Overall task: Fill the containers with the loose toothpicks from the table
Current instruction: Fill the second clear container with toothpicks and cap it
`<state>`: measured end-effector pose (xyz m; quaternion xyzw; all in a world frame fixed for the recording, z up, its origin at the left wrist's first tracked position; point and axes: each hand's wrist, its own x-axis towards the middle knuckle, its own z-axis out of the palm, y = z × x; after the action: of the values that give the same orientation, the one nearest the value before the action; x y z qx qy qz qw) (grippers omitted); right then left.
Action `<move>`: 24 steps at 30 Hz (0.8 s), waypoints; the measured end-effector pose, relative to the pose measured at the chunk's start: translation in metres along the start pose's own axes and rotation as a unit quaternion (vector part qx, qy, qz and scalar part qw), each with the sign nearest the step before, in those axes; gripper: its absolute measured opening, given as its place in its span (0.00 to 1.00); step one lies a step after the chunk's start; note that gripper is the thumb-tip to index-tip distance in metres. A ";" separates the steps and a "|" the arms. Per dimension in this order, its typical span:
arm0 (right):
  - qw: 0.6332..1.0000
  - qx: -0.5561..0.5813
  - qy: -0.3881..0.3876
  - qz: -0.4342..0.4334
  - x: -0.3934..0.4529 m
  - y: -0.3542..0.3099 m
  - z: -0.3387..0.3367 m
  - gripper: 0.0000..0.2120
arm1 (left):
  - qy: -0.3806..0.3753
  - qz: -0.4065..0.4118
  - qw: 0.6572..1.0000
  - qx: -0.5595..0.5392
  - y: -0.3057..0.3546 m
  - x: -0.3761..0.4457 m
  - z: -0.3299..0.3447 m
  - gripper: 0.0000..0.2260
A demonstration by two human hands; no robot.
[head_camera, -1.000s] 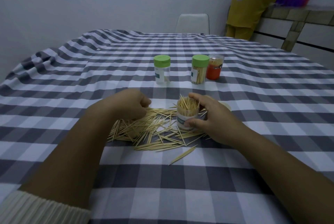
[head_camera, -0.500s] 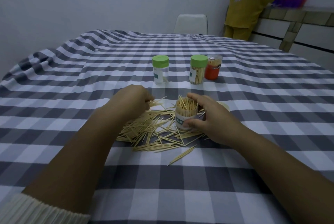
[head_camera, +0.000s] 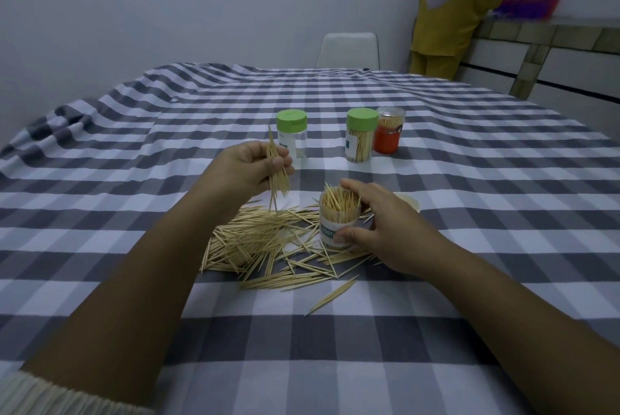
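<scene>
A heap of loose toothpicks lies on the checked tablecloth before me. My left hand is raised above the heap, shut on a small bunch of toothpicks that hang down from the fingers. My right hand grips the open clear container, which stands upright at the heap's right edge, packed with upright toothpicks. Further back stand a nearly empty green-lidded container, a green-lidded container holding toothpicks and an orange container.
A pale round lid lies just behind my right hand. One stray toothpick lies nearer to me than the heap. A white chair stands at the table's far edge, and a person in yellow stands at the back right by a counter.
My left hand closed on toothpicks in the heap and has lifted a bunch up off the table. My right hand has stayed on the open container.
</scene>
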<state>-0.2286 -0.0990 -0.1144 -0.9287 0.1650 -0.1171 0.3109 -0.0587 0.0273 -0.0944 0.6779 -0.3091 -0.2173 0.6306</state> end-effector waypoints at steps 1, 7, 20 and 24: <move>1.000 -0.001 0.002 -0.001 0.000 0.000 0.000 0.36 | 0.003 0.010 1.000 -0.027 0.001 0.000 0.000 0.06; 1.000 0.000 -0.001 0.000 0.001 0.000 0.000 0.36 | 0.032 0.072 0.988 -0.134 0.008 -0.007 0.017 0.06; 1.000 0.012 0.004 -0.009 0.000 0.001 0.000 0.36 | 0.007 0.045 0.997 -0.063 0.004 -0.019 0.047 0.05; 1.000 0.024 0.008 -0.016 -0.001 0.000 0.000 0.35 | -0.024 0.009 1.000 0.006 0.002 -0.021 0.048 0.06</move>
<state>-0.2291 -0.0987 -0.1143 -0.9224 0.1495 -0.1330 0.3302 -0.1072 0.0071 -0.0998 0.6737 -0.3313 -0.2259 0.6207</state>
